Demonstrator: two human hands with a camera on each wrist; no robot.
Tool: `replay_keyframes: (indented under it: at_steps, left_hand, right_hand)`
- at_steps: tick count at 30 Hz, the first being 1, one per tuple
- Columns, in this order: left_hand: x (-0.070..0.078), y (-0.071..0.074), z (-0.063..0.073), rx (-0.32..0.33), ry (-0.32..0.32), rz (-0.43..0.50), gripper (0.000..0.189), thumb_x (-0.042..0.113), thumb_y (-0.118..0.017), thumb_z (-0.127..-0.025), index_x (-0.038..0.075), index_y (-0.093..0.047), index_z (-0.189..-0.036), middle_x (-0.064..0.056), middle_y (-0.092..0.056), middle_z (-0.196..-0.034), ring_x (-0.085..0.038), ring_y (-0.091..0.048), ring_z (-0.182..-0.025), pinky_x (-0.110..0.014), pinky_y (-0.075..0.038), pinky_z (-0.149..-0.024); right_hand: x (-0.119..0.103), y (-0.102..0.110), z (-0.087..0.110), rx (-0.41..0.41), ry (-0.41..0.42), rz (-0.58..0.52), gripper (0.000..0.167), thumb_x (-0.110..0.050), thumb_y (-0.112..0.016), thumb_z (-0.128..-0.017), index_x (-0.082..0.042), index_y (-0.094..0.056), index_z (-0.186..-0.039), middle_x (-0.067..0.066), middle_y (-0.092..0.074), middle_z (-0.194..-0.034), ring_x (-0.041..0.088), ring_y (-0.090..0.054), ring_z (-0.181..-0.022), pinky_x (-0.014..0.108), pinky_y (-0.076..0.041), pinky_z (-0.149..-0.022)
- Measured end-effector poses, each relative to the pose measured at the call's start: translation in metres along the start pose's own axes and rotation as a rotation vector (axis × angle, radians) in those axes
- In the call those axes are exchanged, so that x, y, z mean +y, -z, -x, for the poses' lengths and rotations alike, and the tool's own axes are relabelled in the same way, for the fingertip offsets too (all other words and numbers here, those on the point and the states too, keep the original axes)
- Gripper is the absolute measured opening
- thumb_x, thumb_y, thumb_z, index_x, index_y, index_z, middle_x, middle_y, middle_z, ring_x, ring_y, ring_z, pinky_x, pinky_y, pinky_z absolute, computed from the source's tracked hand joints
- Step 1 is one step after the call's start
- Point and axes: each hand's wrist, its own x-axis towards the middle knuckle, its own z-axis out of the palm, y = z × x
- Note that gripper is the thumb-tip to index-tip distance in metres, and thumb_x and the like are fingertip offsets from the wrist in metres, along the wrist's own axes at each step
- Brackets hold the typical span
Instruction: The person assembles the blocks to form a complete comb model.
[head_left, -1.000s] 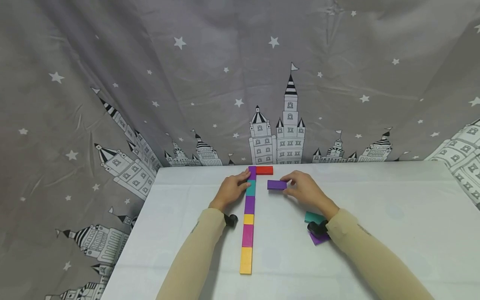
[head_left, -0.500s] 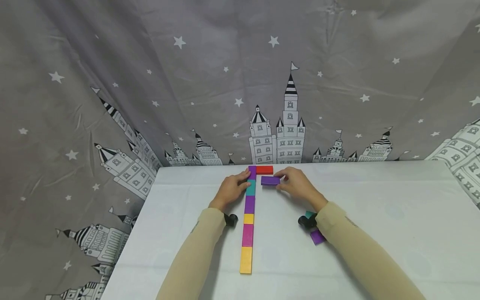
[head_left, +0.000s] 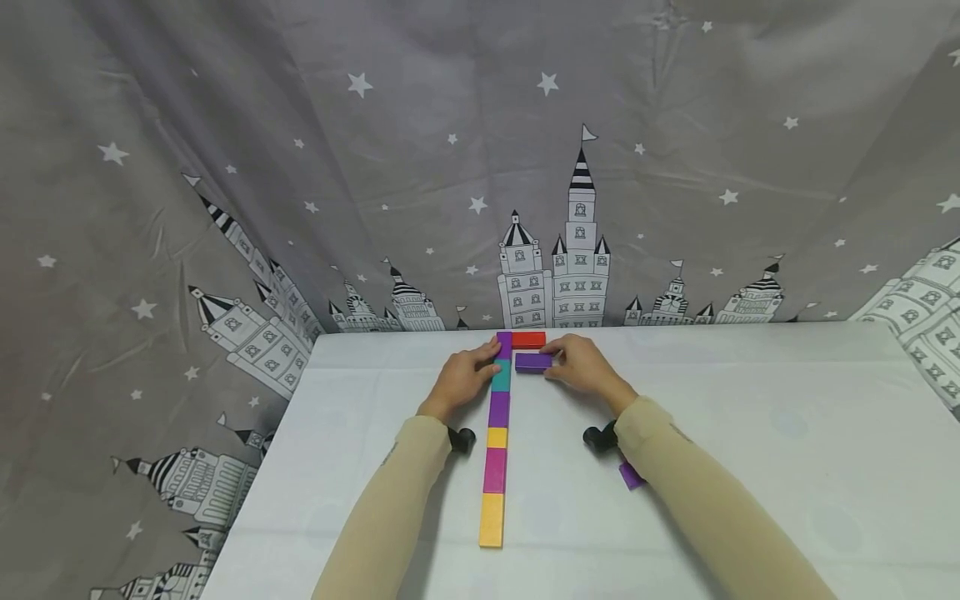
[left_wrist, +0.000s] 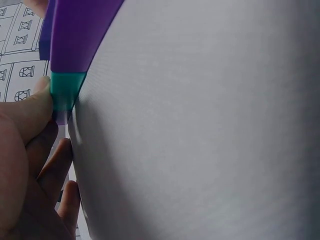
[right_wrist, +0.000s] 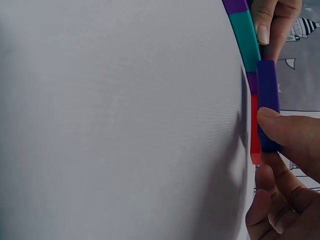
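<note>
My right hand (head_left: 588, 367) pinches a dark purple block (head_left: 533, 363) by its right end, thumb and index finger on it. The block hovers right of the row and in front of a red block (head_left: 528, 340), close over the table. In the right wrist view the purple block (right_wrist: 267, 92) overlaps the red one. My left hand (head_left: 462, 382) rests at the row's far end, its thumb touching a teal block (head_left: 501, 377) and its fingers against the farthest purple block (head_left: 505, 346). In the left wrist view this teal block (left_wrist: 67, 90) lies under the thumb.
The row runs toward the front through another purple block (head_left: 498, 410), a short yellow block (head_left: 497, 437), a magenta block (head_left: 495, 471) and a longer yellow block (head_left: 492, 521). A loose purple block (head_left: 630, 476) lies partly under my right sleeve. Behind the white table (head_left: 750, 375) hangs a grey curtain (head_left: 420, 125).
My right hand has carried the dark purple block left and slightly away, closer to the row and the red block. The right sleeve now covers the loose teal block. My left hand stays put.
</note>
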Motion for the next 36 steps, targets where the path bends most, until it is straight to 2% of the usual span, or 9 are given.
replay_keyframes:
  at_steps: [6,20,25,36]
  left_hand:
    - [0.000,0.001,0.001,-0.001,-0.003,-0.002,0.049,0.025,-0.065,-0.099,0.015,-0.052,-0.146,0.006,-0.045,-0.152,-0.019,-0.040,-0.144,-0.041,-0.028,-0.121]
    - [0.000,0.000,0.000,-0.001,0.010,0.003,0.049,0.025,-0.065,-0.099,0.016,-0.052,-0.146,0.007,-0.045,-0.152,-0.018,-0.039,-0.144,-0.042,-0.027,-0.121]
    - [0.001,-0.001,0.000,0.000,0.028,-0.001,0.051,0.025,-0.066,-0.098,0.017,-0.052,-0.147,0.007,-0.045,-0.153,-0.018,-0.039,-0.144,-0.043,-0.028,-0.121]
    - [0.002,0.000,0.001,-0.009,0.028,0.004,0.051,0.026,-0.065,-0.099,0.017,-0.051,-0.147,0.007,-0.045,-0.153,-0.019,-0.038,-0.145,-0.043,-0.027,-0.121]
  right_hand:
    - [-0.001,-0.003,-0.005,-0.016,0.001,-0.003,0.038,-0.009,-0.079,-0.084,-0.001,-0.072,-0.120,0.010,-0.068,-0.099,0.023,-0.057,-0.089,0.037,-0.050,-0.081]
    - [0.002,-0.007,-0.011,-0.025,0.013,0.014,0.038,-0.009,-0.078,-0.084,-0.001,-0.072,-0.121,0.011,-0.070,-0.104,0.024,-0.060,-0.093,0.040,-0.052,-0.087]
    - [0.002,-0.008,-0.011,-0.030,0.006,0.021,0.038,-0.009,-0.077,-0.085,-0.001,-0.071,-0.122,0.012,-0.070,-0.110,0.025,-0.060,-0.097,0.042,-0.052,-0.091]
    - [0.001,-0.011,-0.012,-0.032,-0.022,0.018,0.039,-0.009,-0.078,-0.086,-0.002,-0.071,-0.123,0.011,-0.069,-0.109,0.025,-0.059,-0.097,0.041,-0.052,-0.091]
